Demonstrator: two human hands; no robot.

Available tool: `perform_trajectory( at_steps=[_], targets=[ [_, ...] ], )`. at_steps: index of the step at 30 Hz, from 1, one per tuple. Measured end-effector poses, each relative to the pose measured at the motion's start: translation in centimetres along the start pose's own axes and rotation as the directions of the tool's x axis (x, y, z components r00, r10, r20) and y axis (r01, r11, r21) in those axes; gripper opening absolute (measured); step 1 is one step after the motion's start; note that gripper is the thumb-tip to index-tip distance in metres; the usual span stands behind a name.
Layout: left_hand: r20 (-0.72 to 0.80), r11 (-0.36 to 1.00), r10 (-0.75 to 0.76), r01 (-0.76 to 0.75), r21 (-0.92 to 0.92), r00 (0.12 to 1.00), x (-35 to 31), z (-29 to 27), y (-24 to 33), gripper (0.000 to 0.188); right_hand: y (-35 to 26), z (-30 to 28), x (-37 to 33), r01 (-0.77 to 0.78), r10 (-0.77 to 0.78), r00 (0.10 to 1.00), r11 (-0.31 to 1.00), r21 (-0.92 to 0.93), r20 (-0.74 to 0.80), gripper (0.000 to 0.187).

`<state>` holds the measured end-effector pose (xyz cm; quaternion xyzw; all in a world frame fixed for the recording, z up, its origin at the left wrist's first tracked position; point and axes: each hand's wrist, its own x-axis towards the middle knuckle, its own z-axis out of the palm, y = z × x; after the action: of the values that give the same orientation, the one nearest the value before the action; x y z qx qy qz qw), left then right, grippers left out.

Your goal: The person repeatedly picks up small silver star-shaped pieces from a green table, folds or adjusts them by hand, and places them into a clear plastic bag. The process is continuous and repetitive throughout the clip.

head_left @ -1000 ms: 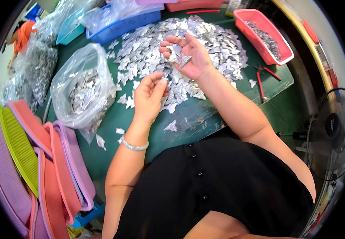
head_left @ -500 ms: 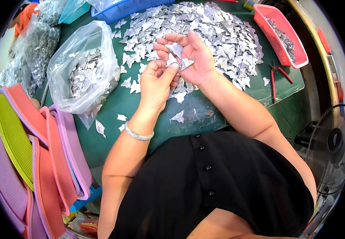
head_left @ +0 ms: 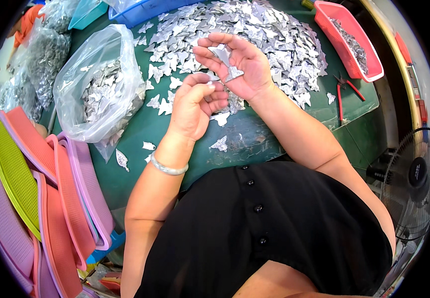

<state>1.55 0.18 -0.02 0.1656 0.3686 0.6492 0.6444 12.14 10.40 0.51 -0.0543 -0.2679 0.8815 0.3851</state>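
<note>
My right hand (head_left: 252, 67) is turned palm up, fingers half curled. Lying in it are silver butterfly-shaped metal pieces (head_left: 233, 74), one toward the fingers and one at the lower palm. Just left and below, my left hand (head_left: 192, 107) pinches a small silver metal piece (head_left: 213, 77) between thumb and forefinger, mostly covered by them. Both hands are over the near edge of a big heap of similar metal pieces (head_left: 289, 54). Below the hands a loose butterfly-shaped piece (head_left: 219, 144) lies on the green table (head_left: 245, 161).
Left of the heap stands an open clear plastic bag (head_left: 66, 104) of metal pieces. Red-handled pliers (head_left: 340, 102) lie at right, near a pink basket (head_left: 322, 37) of small metal parts. Stacked plastic baskets (head_left: 58, 218) fill the lower left; a fan (head_left: 416, 174) stands at right.
My hands have drawn slightly apart. The left has moved a little down and left with a piece; the right has shifted slightly up, and fewer pieces show in its palm.
</note>
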Motion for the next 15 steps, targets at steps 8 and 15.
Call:
perform_trajectory(
  at_steps=[8,15],
  targets=[
    [-0.087,0.968,-0.118,0.134,0.212,0.989,-0.1,0.8,-0.7,0.016,0.7,0.7,-0.3,0.0,0.029,0.99,0.979,-0.205,0.139,0.047],
    [-0.098,0.996,-0.012,0.021,0.085,0.995,-0.3,0.8,-0.5,0.012,0.9,1.0,-0.3,0.093,-0.042,0.985,0.945,-0.312,0.166,0.051]
  ],
)
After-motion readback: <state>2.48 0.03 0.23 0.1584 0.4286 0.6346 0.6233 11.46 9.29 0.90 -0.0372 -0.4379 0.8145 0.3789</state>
